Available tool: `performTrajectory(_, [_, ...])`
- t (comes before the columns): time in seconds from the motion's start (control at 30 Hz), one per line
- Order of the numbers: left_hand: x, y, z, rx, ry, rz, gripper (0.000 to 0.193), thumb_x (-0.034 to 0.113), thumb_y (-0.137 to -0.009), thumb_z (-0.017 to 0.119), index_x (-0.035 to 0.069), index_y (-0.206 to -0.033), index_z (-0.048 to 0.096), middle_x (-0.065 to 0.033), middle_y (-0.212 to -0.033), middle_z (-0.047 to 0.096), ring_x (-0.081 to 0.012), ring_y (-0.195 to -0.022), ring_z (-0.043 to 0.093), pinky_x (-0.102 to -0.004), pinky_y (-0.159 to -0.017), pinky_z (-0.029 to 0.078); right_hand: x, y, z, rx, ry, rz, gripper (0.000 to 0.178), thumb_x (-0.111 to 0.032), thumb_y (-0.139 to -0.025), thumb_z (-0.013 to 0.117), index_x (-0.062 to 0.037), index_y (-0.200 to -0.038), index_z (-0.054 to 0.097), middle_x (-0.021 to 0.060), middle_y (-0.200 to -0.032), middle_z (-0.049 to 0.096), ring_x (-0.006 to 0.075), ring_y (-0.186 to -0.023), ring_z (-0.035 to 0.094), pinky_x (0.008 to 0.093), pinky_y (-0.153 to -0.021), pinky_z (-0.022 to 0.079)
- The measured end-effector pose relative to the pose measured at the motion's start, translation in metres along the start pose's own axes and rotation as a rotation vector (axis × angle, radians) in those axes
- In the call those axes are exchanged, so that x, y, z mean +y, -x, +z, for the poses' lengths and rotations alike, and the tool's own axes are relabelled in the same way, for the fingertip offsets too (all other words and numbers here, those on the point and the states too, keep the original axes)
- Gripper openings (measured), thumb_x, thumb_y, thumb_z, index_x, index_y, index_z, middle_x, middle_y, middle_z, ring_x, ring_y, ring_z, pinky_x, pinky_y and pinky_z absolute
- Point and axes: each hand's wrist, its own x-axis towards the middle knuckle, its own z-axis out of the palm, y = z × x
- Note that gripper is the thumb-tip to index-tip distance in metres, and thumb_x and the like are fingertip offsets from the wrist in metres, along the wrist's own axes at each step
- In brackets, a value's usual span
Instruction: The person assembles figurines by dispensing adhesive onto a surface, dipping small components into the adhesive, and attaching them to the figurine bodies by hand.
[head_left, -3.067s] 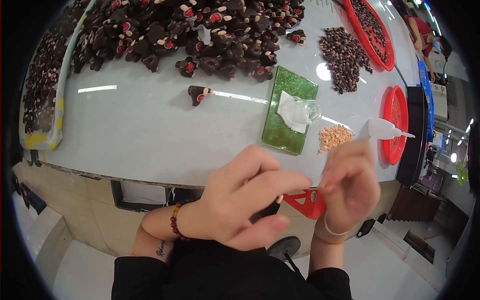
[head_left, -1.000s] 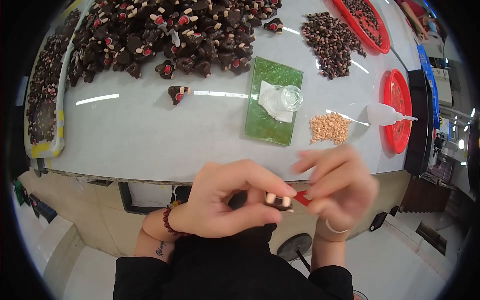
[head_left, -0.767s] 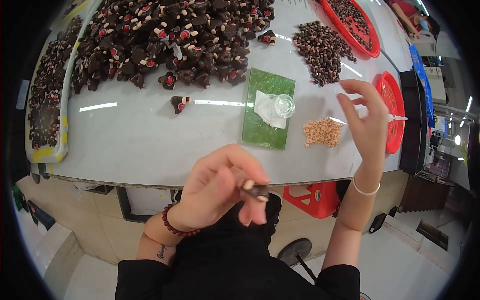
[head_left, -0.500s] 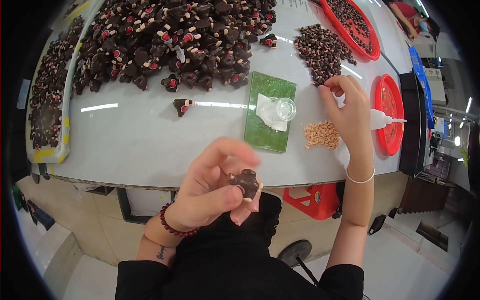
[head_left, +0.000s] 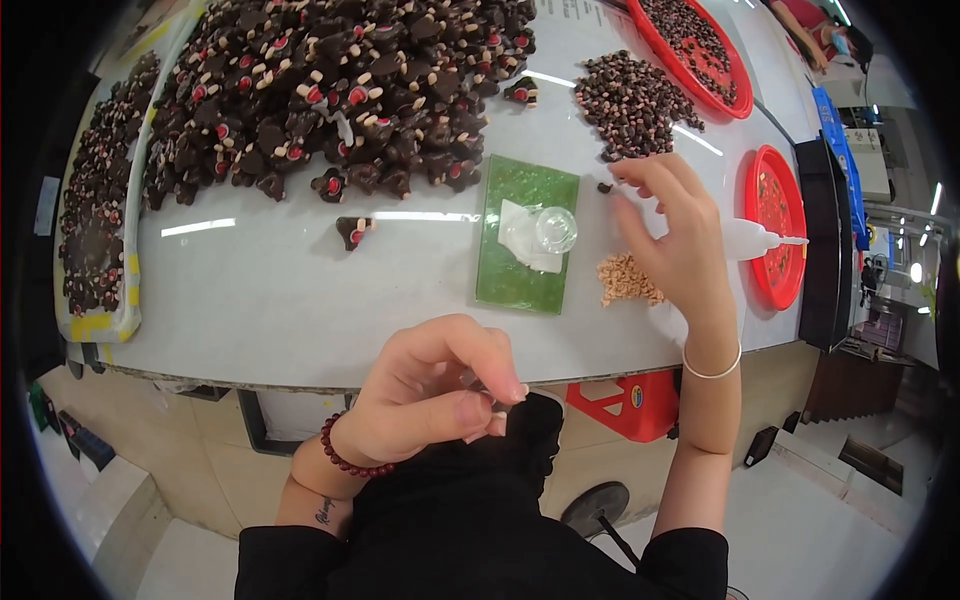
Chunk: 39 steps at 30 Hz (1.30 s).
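My left hand (head_left: 435, 385) is closed in front of my body, thumb and fingers pinched round a small dark brown figure (head_left: 487, 389). The fingers cover most of this figure. Over the table's right part, my right hand (head_left: 672, 225) has its thumb and index finger apart. One small dark piece (head_left: 605, 187) is just left of those fingertips, seemingly apart from them. Beyond the hand spreads a pile of small dark and pinkish pieces (head_left: 640, 105). Under its wrist side lies a heap of small beige pieces (head_left: 625, 279).
A green board (head_left: 495, 270) carries white paper and a clear round cup (head_left: 555, 231). A large heap of brown figures (head_left: 330, 100) fills the back left. Red trays (head_left: 740, 100) and a white nozzle bottle (head_left: 745, 240) are at right. One figure (head_left: 352, 232) lies apart.
My left fingers have closed over the brown figure, which showed more before. My right hand has drawn back from the dark pile and its fingers have parted; a single dark piece now shows beside them.
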Motion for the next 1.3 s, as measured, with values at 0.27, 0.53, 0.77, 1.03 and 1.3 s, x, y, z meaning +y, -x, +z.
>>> performTrajectory(0.27, [-0.001,0.006,0.017,0.261,-0.436,0.071,0.014,0.012,-0.084,0.059,-0.002,-0.085,0.059,-0.0085,-0.076,0.053,-0.0128,-0.065,0.049,-0.0228,-0.056,0.04,-0.011,0.008,0.002,0.003,-0.193,-0.174,0.011,-0.005,-0.076,0.065,-0.0017,-0.085,0.061,0.0102,-0.084,0.058,0.028,-0.079,0.055,0.0354,-0.069,0.046])
performTrajectory(0.53, [-0.004,-0.001,0.013,0.126,-0.872,0.064,0.015,0.013,-0.076,0.067,0.001,-0.08,0.058,-0.0043,-0.069,0.05,-0.0145,-0.06,0.045,-0.0253,-0.054,0.033,-0.093,0.058,-0.012,0.095,-0.155,-0.428,0.031,-0.007,-0.066,0.06,0.004,-0.095,0.06,0.0085,-0.082,0.052,0.0208,-0.075,0.054,0.0299,-0.062,0.044])
performTrajectory(0.77, [-0.004,-0.009,0.012,0.018,-0.894,-0.011,0.009,0.009,-0.08,0.062,0.001,-0.083,0.06,-0.0056,-0.068,0.048,-0.0184,-0.058,0.045,-0.0276,-0.054,0.034,-0.076,0.062,-0.012,-0.009,-0.569,-0.22,0.027,-0.003,-0.07,0.07,0.0009,-0.096,0.064,0.0087,-0.086,0.059,0.0234,-0.073,0.058,0.0318,-0.061,0.047])
performTrajectory(1.03, [-0.005,-0.007,0.013,-0.004,-1.067,0.172,0.007,0.009,-0.083,0.063,0.003,-0.087,0.062,-0.0052,-0.069,0.047,-0.0157,-0.056,0.044,-0.0279,-0.05,0.033,-0.085,0.062,-0.011,-0.028,-0.451,-0.093,0.026,0.001,-0.062,0.075,-0.0024,-0.087,0.067,0.0062,-0.075,0.06,0.0203,-0.061,0.055,0.0287,-0.052,0.044])
performTrajectory(1.3, [0.006,0.0,0.02,0.068,-0.81,0.103,0.021,0.015,-0.088,0.058,-0.002,-0.1,0.063,-0.0069,-0.075,0.055,-0.0143,-0.065,0.055,-0.024,-0.059,0.043,-0.077,0.045,-0.003,0.213,-0.228,-0.113,0.021,0.006,-0.064,0.069,-0.0004,-0.083,0.065,0.0075,-0.076,0.06,0.0201,-0.062,0.056,0.0278,-0.055,0.045])
